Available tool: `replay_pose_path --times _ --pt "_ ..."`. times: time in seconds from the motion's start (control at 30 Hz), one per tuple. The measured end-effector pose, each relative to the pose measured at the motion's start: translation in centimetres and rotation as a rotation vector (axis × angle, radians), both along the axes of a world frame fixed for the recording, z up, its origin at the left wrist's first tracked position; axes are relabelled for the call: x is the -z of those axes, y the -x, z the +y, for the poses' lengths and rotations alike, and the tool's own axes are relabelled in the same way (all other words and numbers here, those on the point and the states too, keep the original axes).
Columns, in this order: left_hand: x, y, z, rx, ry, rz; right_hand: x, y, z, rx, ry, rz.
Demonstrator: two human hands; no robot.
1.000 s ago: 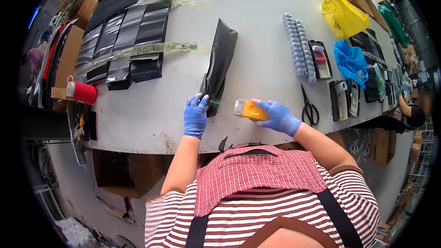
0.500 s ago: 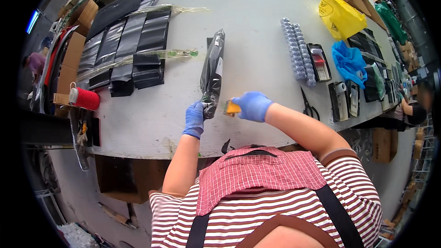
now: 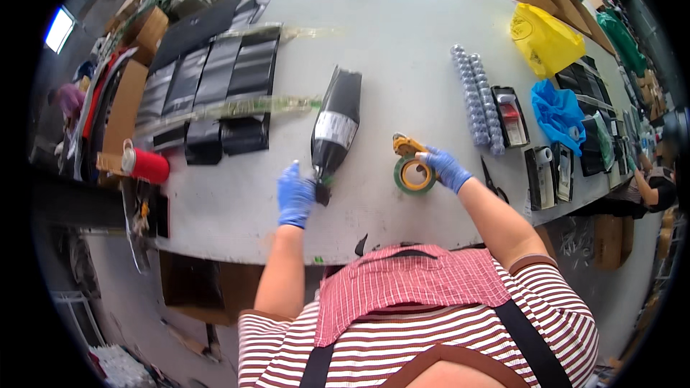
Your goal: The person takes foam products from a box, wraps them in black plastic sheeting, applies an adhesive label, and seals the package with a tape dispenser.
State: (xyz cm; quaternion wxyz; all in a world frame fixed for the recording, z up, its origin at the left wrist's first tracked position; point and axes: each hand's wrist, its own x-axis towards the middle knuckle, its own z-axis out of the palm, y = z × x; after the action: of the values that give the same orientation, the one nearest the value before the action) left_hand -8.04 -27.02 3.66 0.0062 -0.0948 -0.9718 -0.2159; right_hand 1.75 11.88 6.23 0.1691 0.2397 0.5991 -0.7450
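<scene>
A long black plastic package (image 3: pixel 344 97) with a pale label lies on the white table (image 3: pixel 402 36), its narrow bunched end toward me. Right beside that end is my left hand (image 3: pixel 293 197) in a blue glove, open, with the fingers stretched out; whether it still touches the plastic I cannot tell. My right hand (image 3: pixel 447 170), gloved in blue too, is closed on a yellow tape dispenser (image 3: pixel 407 145) with a roll of green tape, held right of the package.
Flat black bags (image 3: pixel 215 75), banded with clear tape, lie at the left beyond a red jug (image 3: pixel 148 164). Rightward are bubble-like plastic tubes (image 3: pixel 471 97), small black boxes (image 3: pixel 540 176), black scissors (image 3: pixel 493 183), a blue bag (image 3: pixel 557 111) and a yellow bag (image 3: pixel 544 39). Another person (image 3: pixel 655 188) stands far right.
My left hand has opened from the package's near end and shifted slightly left. The package now shows its label on top. My right hand has moved right with the tape dispenser.
</scene>
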Motion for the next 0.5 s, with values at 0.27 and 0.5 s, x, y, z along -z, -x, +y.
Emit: replay_pose_path --times 0.27,0.5 --pt "-2.6 -1.4 4.1 -0.093 0.171 -0.136 -1.2 -3.0 -0.6 0.080 -1.087 0.518" --pt "-15.2 9.4 15.1 0.341 -1.153 -0.525 2.7 -15.7 1.1 0.345 -0.898 0.172"
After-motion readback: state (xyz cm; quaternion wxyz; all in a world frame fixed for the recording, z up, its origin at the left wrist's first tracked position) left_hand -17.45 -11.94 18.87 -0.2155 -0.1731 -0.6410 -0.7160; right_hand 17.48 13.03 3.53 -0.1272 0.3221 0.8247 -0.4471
